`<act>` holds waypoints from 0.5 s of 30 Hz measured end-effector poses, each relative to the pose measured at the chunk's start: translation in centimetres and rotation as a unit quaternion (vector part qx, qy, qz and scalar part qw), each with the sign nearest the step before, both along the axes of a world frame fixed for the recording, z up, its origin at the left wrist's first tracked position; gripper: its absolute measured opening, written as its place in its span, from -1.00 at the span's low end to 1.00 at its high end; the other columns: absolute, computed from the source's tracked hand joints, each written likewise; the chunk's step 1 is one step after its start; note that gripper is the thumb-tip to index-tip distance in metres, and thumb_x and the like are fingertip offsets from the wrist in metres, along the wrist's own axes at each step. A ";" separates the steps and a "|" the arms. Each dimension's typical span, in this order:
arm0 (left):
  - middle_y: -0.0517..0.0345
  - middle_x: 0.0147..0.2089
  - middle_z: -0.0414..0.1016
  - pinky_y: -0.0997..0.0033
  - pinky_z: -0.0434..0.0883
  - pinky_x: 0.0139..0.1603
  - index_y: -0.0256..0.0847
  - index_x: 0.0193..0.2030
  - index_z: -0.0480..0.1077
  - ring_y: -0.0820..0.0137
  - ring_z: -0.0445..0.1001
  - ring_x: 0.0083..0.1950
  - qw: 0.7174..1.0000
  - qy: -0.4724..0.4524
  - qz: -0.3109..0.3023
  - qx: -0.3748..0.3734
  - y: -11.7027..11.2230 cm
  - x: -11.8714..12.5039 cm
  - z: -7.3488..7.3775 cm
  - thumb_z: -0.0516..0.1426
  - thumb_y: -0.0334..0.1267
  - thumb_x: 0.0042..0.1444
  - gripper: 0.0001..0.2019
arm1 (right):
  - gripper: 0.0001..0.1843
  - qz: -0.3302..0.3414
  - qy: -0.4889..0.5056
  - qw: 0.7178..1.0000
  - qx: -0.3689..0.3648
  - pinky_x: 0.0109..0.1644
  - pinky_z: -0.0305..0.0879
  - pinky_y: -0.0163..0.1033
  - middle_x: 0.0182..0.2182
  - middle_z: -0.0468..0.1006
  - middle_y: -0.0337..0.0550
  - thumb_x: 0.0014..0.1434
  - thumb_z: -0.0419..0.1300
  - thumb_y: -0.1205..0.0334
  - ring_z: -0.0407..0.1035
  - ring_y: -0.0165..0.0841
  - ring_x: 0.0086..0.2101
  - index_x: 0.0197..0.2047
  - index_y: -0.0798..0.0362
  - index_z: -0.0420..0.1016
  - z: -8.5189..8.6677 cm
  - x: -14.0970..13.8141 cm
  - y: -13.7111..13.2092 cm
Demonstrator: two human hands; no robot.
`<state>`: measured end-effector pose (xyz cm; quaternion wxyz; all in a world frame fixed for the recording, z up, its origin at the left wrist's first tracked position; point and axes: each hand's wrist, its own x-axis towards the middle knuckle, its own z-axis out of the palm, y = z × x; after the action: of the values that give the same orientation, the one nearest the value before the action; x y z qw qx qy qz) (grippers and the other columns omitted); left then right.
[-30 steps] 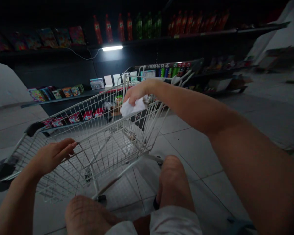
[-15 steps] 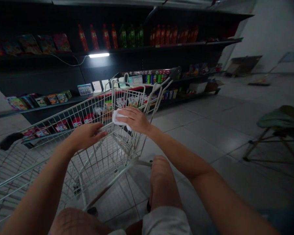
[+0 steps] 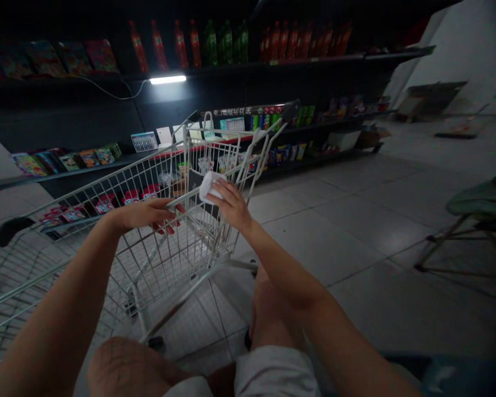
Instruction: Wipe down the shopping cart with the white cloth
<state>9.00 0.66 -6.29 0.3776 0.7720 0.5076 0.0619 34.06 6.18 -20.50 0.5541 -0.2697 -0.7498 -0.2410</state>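
A grey wire shopping cart (image 3: 161, 259) stands at an angle in front of me, its handle bar (image 3: 248, 110) towards the shelves. Over the cart's near top rail lies my left hand (image 3: 151, 214), palm down, fingers apart and drooping loosely over the wire. My right hand (image 3: 231, 204) grips a folded white cloth (image 3: 210, 186) beside the same rail, close to the cart's rear end. Whether the cloth touches the wire I cannot tell. Behind it, a dark panel (image 3: 196, 181) shows at the child-seat part.
Dark shelves (image 3: 215, 94) hold red and green bottles, boxes and packets, with a lit tube lamp (image 3: 167, 80). A folding stool (image 3: 479, 209) stands at right on the tiled floor (image 3: 339, 226). My knees are close below the cart.
My right hand has moved slightly right and turned upright, with the cloth lifted in it. The left hand's fingers have loosened and dropped over the rail. The view has tilted slightly down.
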 end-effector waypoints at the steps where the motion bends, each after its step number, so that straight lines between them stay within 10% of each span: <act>1: -0.03 0.15 0.49 0.33 0.53 -0.21 -0.10 0.31 0.26 0.21 0.55 -0.05 1.000 0.000 0.005 0.001 0.1 -0.1 0.1 0.15 -0.02 0.07 -0.36 | -0.52 -0.009 0.046 0.999 -0.011 0.41 0.23 0.03 0.19 0.42 -0.31 0.33 0.02 0.40 0.20 -0.30 0.29 0.17 -0.30 0.44 -0.1 0.2 0.4; 4: -0.02 0.15 0.49 0.32 0.54 -0.24 -0.08 0.33 0.25 0.19 0.56 -0.05 1.000 -0.002 0.016 -0.010 0.5 -0.4 0.2 0.15 -0.01 0.07 -0.34 | -0.46 -0.025 0.153 0.985 -0.069 0.39 0.20 0.13 0.25 0.33 -0.16 0.29 -0.04 0.45 0.15 -0.20 0.30 0.23 -0.16 0.42 -2.9 -2.3 0.1; 10: -0.05 0.06 0.51 0.29 0.56 -0.26 -0.12 0.29 0.28 0.15 0.58 -0.07 0.999 -0.013 0.025 -0.023 1.3 -1.3 0.1 0.19 0.01 0.05 -0.35 | -0.59 -0.022 0.110 0.975 -0.191 0.18 0.31 -0.05 -0.06 0.48 -0.02 0.23 0.07 0.47 0.32 -0.27 0.01 0.02 -0.01 0.61 -15.0 -9.0 -5.0; 15: -0.03 0.15 0.48 0.30 0.56 -0.23 -0.07 0.26 0.31 0.11 0.56 0.02 0.998 -0.004 0.050 -0.025 1.1 -2.4 0.3 0.20 0.01 0.02 -0.37 | -0.60 0.034 0.125 0.974 -0.186 0.16 0.33 -0.14 -0.09 0.44 -0.04 0.23 0.07 0.44 0.32 -0.31 -0.04 0.03 0.00 0.61 -13.4 -7.7 -4.4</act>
<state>6.64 1.72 -6.03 0.3955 0.7356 0.5454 0.0710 26.38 1.75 -33.90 0.5916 -0.3707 -0.7147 -0.0422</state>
